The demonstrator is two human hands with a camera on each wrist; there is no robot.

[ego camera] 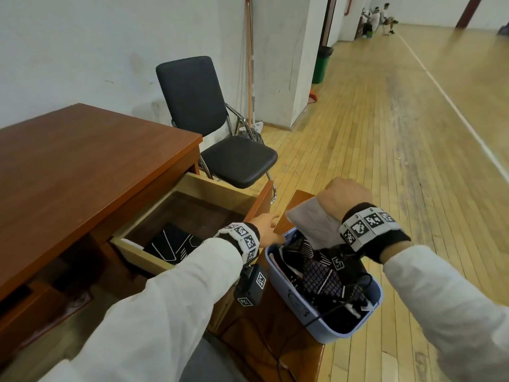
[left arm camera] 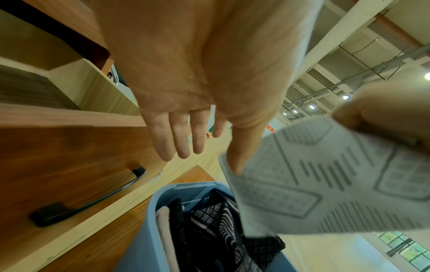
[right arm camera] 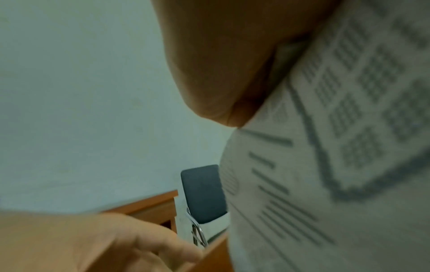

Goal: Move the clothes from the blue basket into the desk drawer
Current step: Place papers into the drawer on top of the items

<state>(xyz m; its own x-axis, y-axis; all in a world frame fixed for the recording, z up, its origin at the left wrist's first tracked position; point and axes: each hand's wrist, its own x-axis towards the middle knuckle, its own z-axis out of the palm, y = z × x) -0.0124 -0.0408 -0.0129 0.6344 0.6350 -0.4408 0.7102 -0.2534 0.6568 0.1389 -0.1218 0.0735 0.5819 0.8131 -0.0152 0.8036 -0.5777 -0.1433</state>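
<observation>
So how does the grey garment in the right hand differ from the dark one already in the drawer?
The grey garment is pale with darker grey lines; the dark garment is black with white lines. The grey one hangs from the right hand above the blue basket; the dark one lies flat in the open drawer, untouched. Both carry a geometric line pattern.

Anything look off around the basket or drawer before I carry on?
One thing: a black cable lies across the dark clothes in the blue basket and trails over its near rim, so it could snag. Otherwise the drawer is open; the right hand holds a grey garment.
</observation>
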